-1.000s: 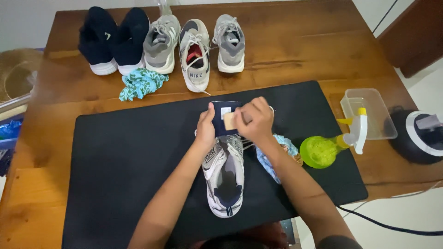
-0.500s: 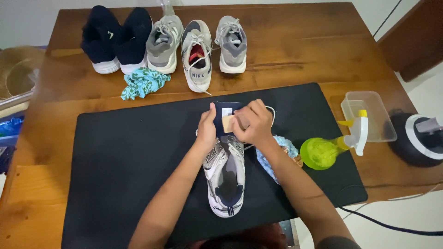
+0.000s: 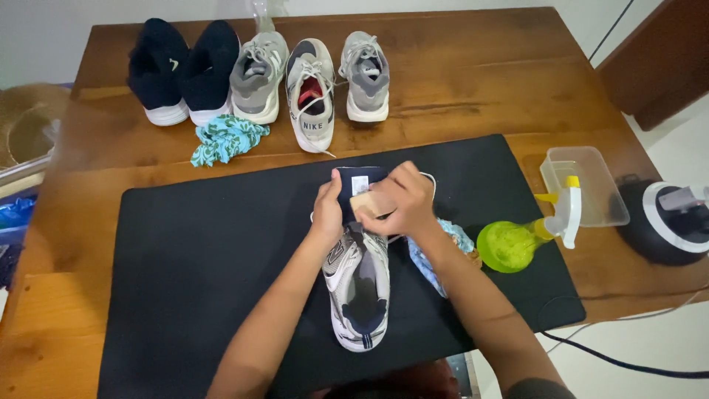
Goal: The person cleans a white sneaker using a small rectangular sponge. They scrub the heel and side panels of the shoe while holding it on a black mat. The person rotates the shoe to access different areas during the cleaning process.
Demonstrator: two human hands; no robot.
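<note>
— What's going on with that grey sneaker (image 3: 358, 284)?

— It lies on the black mat (image 3: 185, 273), toe toward the person, heel end up between the two hands. The left hand (image 3: 327, 207) has its fingers closed over the dark tongue (image 3: 356, 185) and holds it pulled back, I'd say to keep the shoe open and steady.

— And the other one?

— The right hand (image 3: 402, 201) is clamped on a small tan block (image 3: 367, 203), perhaps a brush or sponge; I can't tell which. It presses against the inside of that tongue. The two hands sit close together, nearly touching over the shoe's opening.

— What's within reach?

— Just beside the right forearm, a blue patterned cloth (image 3: 443, 247) lies bunched on the mat. Further to the right, a green spray bottle (image 3: 517, 240) rests on its side at the mat's edge, with a clear plastic tub (image 3: 587, 188) beyond it on the wooden table (image 3: 473, 81). Handy for that hand, I'd guess.

— And beyond the hands?

— A row of other shoes: a dark navy pair (image 3: 181, 70), then three grey sneakers (image 3: 310, 85), well apart from the hands. A second teal cloth (image 3: 225, 138) lies crumpled in front of them, off the mat.
</note>
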